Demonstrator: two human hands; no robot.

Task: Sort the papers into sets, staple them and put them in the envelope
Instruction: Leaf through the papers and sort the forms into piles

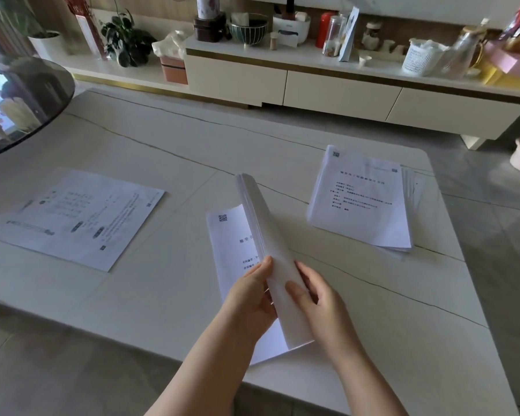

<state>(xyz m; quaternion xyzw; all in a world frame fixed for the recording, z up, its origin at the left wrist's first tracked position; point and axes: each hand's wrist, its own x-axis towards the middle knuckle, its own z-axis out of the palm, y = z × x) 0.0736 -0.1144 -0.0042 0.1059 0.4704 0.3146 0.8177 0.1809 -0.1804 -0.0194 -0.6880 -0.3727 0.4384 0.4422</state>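
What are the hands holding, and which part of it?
Both hands, left and right, hold the thick white paper stack by its near end, lifted pages tilted up.

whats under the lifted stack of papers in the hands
A printed sheet with a QR code lies flat on the table beneath the lifted stack. Its right part is covered, so that text cannot be seen.

Three lots of paper lie on one tabletop [162,295]: a printed sheet [72,219] at the left, a thick stack [264,235] in the middle, and a second stack [364,202] at the right. Two hands are in view, the left hand [249,298] and right hand [321,304].
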